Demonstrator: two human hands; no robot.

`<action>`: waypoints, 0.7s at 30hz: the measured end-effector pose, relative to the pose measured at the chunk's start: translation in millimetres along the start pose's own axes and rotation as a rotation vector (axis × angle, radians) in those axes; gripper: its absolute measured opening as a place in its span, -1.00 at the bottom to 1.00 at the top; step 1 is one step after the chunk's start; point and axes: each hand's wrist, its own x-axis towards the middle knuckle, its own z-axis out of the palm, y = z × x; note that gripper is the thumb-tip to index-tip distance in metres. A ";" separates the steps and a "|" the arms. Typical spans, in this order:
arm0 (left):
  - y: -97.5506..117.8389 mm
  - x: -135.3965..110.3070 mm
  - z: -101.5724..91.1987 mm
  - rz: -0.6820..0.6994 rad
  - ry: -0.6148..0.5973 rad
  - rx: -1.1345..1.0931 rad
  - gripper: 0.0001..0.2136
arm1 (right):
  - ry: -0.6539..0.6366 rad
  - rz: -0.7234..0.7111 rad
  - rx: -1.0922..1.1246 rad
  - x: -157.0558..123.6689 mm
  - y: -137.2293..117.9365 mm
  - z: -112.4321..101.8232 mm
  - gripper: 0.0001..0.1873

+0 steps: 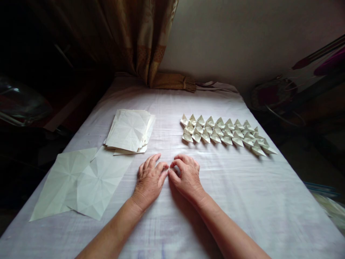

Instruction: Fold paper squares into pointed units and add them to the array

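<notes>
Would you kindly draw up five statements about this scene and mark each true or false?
1. The folded paper shapes stand in rows on the cloth. True.
2. The paper stack lies beyond the right hand. False: the paper stack lies beyond the left hand.
3. Creased sheets overlap to the left of the left hand. True.
4. The hands are wide apart. False: the left hand and right hand are close together.
5. A curtain hangs at the far end. True.
</notes>
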 end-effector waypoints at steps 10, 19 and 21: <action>-0.4 1.6 -0.4 0.000 0.012 -0.018 -0.89 | 0.012 0.025 0.004 -2.5 10.1 -2.2 -0.91; -9.7 9.7 -5.6 0.007 -0.075 -0.046 -0.87 | -0.026 0.051 -0.032 1.3 15.3 -5.7 -0.92; -10.2 11.2 -6.4 0.001 -0.089 -0.050 -0.87 | -0.045 0.048 -0.023 2.1 17.8 -7.6 -0.94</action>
